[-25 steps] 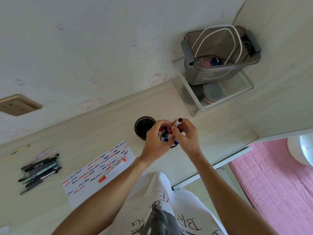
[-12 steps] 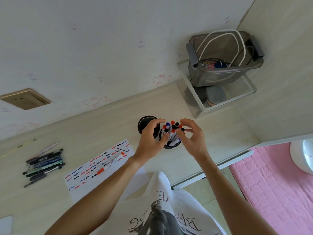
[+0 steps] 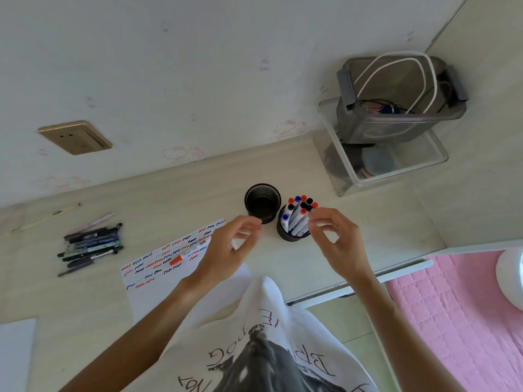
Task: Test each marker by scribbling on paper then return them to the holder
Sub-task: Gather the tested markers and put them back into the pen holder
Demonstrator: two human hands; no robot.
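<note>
- Left hand (image 3: 226, 250) and right hand (image 3: 336, 241): each grip is loosely open, fingers relaxed and part-curled, holding nothing; they hover on either side of the holder (image 3: 291, 232).
- Markers (image 3: 297, 213): a bundle stands caps-up in the holder, just beyond the right fingertips and between the two grips. One more marker (image 3: 188, 254), red-capped, lies on the paper (image 3: 158, 267) just left of the left grip, touching the sheet.
- Handling, as a judgement: light, stiff plastic barrels, smooth and apt to roll; pinch the loose one mid-barrel, lift, and drop it in tail first.
- The holder looks like a black mesh cylinder, light enough to tip if nudged; a second, empty cup (image 3: 262, 203) stands touching it, beyond the left fingertips.
- The paper is thin and flat, rows of red, blue and black squiggles across it.
- The surface (image 3: 368, 230) is pale, smooth wood grain.
</note>
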